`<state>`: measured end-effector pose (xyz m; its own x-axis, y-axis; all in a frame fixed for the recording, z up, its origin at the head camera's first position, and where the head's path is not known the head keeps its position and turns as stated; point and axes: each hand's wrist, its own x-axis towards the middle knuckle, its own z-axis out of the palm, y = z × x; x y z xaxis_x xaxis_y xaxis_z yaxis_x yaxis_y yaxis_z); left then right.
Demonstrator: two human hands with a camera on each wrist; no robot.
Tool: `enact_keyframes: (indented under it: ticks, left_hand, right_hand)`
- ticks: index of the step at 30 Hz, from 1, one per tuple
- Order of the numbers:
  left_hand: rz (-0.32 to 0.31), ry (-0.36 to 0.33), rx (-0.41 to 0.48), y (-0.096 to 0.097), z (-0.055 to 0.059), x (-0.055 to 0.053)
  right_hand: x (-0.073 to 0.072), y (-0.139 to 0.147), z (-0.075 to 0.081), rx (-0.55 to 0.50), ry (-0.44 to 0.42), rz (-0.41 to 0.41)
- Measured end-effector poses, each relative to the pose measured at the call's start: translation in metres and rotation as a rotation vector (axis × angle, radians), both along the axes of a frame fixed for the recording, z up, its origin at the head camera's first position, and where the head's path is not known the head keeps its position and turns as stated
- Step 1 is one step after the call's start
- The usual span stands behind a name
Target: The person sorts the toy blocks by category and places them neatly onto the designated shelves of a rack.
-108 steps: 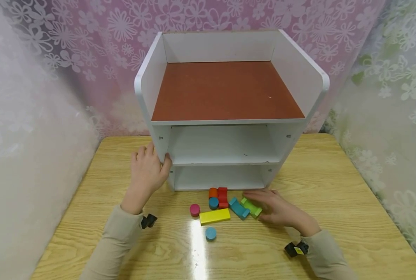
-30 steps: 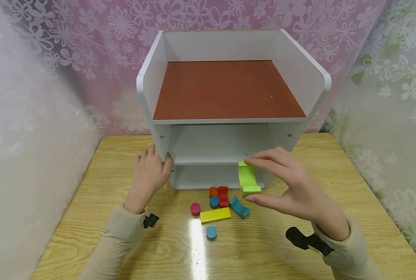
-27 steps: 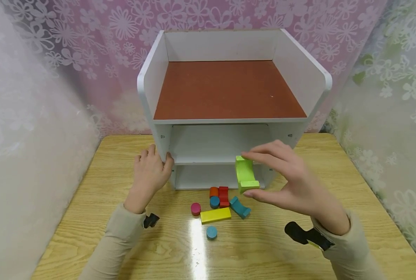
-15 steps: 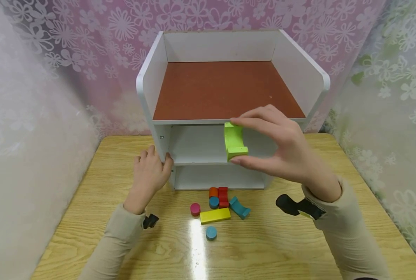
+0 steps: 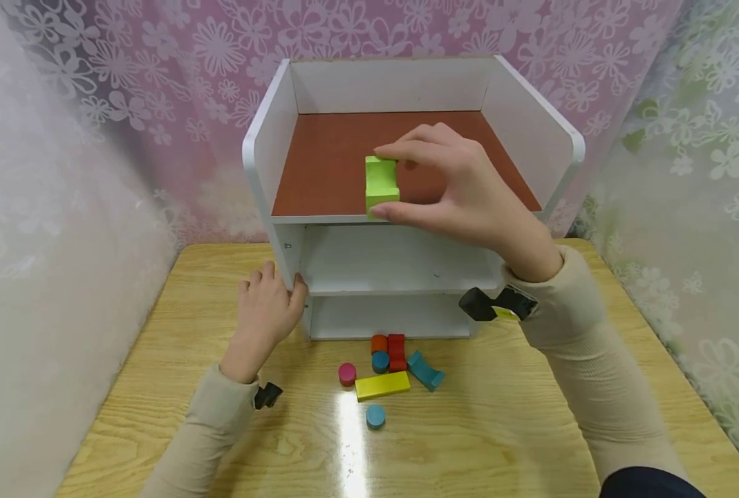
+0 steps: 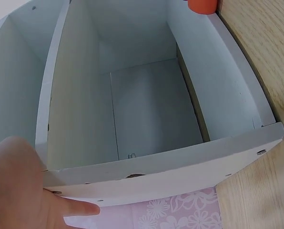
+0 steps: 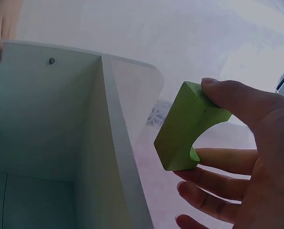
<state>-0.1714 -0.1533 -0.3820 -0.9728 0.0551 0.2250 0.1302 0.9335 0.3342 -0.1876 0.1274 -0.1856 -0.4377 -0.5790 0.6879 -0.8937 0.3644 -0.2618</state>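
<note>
My right hand (image 5: 462,183) pinches a light green arch block (image 5: 381,181) between thumb and fingertips, up in front of the shelf unit's brown top board (image 5: 325,166). In the right wrist view the green block's curved cut-out faces the palm. My left hand (image 5: 266,304) grips the left side panel of the white shelf unit (image 5: 285,259), thumb at its front edge and fingers along the outside. On the table before the unit lie a yellow bar (image 5: 382,386), a blue arch block (image 5: 426,371), a red arch block (image 5: 397,352) and several small cylinders.
An orange cylinder (image 5: 379,344), a pink one (image 5: 347,374) and two blue ones, the nearer (image 5: 375,416) by itself, stand around the yellow bar. Raised side and back walls (image 5: 388,86) border the top board. Flowered curtains surround the wooden table (image 5: 220,443).
My right hand has taken the green arch block from the table and raised it, moving up and leftward past the shelves to the top board's level. The left hand keeps its place.
</note>
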Motion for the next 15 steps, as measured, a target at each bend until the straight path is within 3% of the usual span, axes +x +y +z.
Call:
enact_keyframes:
  ticks: [8, 15]
  left_hand:
    - [0.005, 0.018, -0.009, 0.001, -0.001, 0.001]
    - [0.007, 0.009, -0.004, 0.000, -0.002, 0.001]
  right_hand:
    - [-0.026, -0.021, 0.005, 0.024, -0.104, -0.011]
    - [-0.042, -0.036, -0.002, 0.079, -0.195, -0.040]
